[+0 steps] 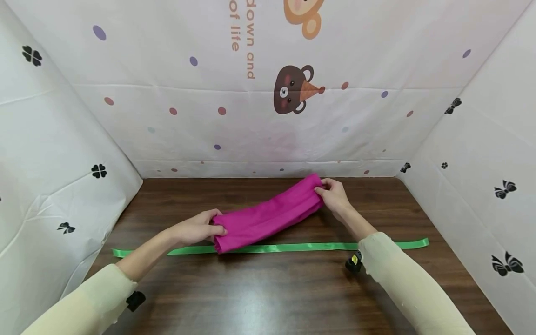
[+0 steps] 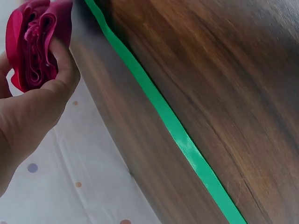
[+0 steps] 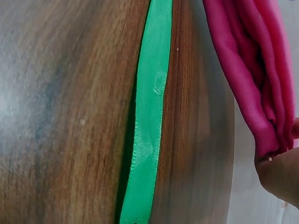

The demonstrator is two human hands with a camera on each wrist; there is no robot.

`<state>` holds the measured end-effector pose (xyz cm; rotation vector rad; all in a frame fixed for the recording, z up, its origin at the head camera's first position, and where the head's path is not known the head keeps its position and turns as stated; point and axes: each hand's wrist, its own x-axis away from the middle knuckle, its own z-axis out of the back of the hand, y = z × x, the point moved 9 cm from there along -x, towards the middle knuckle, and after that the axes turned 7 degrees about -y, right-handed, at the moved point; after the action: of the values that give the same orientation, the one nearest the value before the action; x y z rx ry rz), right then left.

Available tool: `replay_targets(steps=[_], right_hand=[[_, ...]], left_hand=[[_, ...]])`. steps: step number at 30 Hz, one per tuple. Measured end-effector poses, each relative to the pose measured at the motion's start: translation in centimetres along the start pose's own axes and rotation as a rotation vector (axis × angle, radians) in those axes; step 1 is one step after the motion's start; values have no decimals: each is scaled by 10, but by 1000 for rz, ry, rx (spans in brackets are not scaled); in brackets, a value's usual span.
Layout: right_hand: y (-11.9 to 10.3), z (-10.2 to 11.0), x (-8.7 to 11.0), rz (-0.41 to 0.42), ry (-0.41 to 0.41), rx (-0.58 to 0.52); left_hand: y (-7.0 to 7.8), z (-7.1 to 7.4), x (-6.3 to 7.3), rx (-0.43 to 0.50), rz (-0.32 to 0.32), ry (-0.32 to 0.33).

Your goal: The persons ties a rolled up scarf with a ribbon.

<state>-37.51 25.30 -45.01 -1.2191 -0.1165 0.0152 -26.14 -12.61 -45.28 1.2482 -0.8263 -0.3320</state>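
Note:
A magenta folded cloth (image 1: 268, 214) is held up by both hands, tilted with its right end higher and farther back. My left hand (image 1: 197, 229) pinches the near left end, thumb on top. In the left wrist view the rolled layers of the cloth (image 2: 35, 46) show at that end. My right hand (image 1: 335, 195) grips the far right end; the right wrist view shows its long folds (image 3: 252, 79) from the side. Below the cloth a green satin ribbon (image 1: 293, 247) lies stretched sideways across the table, part of it hidden under the left forearm and right sleeve.
The brown wood-grain table (image 1: 251, 298) ends at a white printed backdrop (image 1: 167, 139) behind. White sheets with black bows and clovers stand along the left side (image 1: 50, 186) and right side (image 1: 473, 186). A black wrist-worn device (image 1: 353, 263) sits by the right sleeve.

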Motion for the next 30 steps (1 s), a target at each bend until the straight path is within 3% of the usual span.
replay_targets(steps=[17,24,30], right_hand=[[5,-10,-14,4,40,-38],[14,-20,-20,-74,7,-78],[24,-19,-19,-135,-63,-31]], left_hand=[[-4,-29,-2,50,14,-46],[-12,-35,-4,38,20,-31],[-21,-36,-2,78,66,-42]])
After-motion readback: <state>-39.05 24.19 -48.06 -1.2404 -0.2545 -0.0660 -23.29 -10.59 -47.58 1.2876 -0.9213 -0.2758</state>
